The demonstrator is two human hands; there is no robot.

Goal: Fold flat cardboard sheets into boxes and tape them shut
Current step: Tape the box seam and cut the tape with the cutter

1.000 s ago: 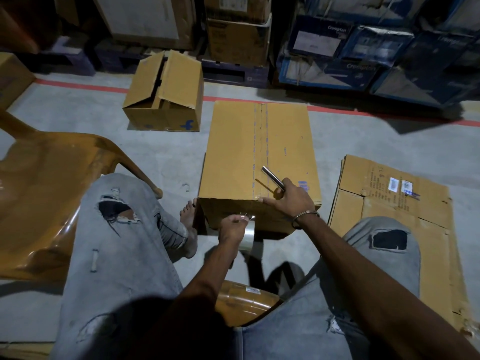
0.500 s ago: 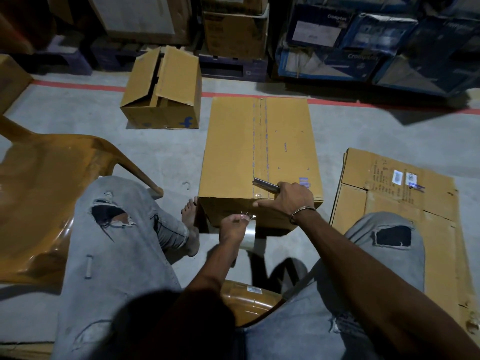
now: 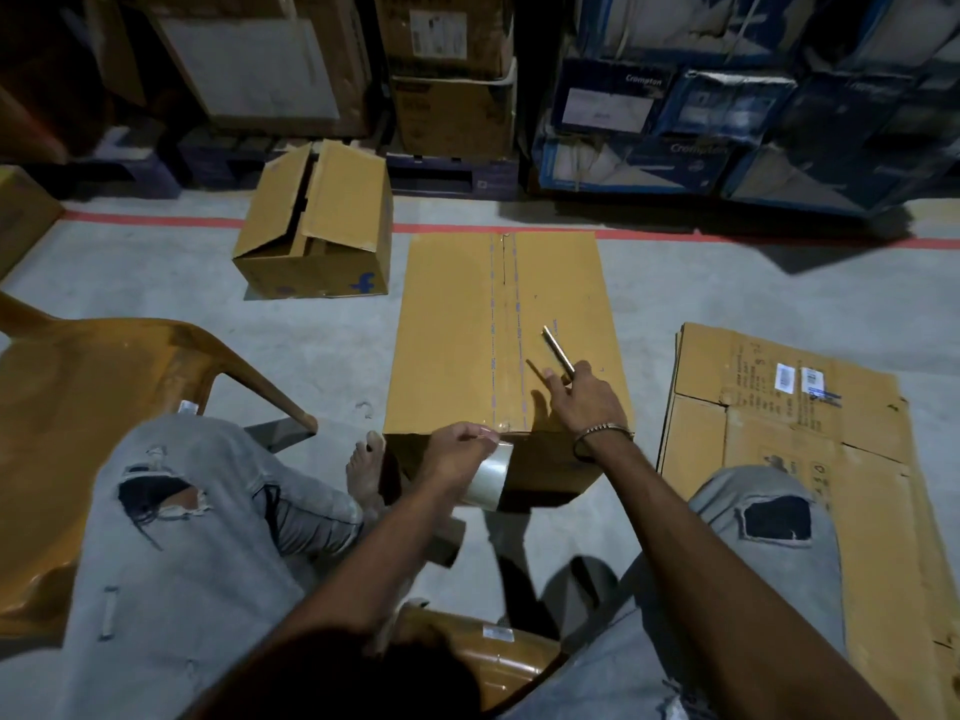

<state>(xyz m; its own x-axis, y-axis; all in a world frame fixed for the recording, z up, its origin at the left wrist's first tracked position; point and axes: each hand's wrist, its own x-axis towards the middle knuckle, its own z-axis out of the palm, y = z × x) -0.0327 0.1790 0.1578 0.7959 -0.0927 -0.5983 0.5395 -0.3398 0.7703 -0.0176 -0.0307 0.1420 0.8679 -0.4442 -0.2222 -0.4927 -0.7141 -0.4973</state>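
Far left: an orange-brown plastic chair lying on the grey concrete floor, one leg pointing toward the centre. The person's knees in torn light-grey jeans fill the lower frame; a bare foot rests just beside the near-left corner of the main box.

Behind, left of centre: a small brown cardboard box with its flaps open, blue mark on its front, standing near a red line painted on the floor.

Centre: a large closed brown cardboard box on the floor directly ahead of the person, clear tape running down its top seam toward the near edge. The left hand grips a roll of clear packing tape at the box's near edge, fingers curled on it, the roll hanging against the front face. Thumb and fingertip pinch the tape end at the top edge.

Right of the seam: the right hand is above the box top, fingers curled around a slim metallic rod-like tool that points away and to the left. Whether the hand touches the cardboard, cannot tell. A metal bracelet on the wrist.

Right: a stack of flat brown cardboard sheets on the floor, white labels on the top sheet, partly under the right knee.

Back wall: stacked brown cartons and blue printed cartons.
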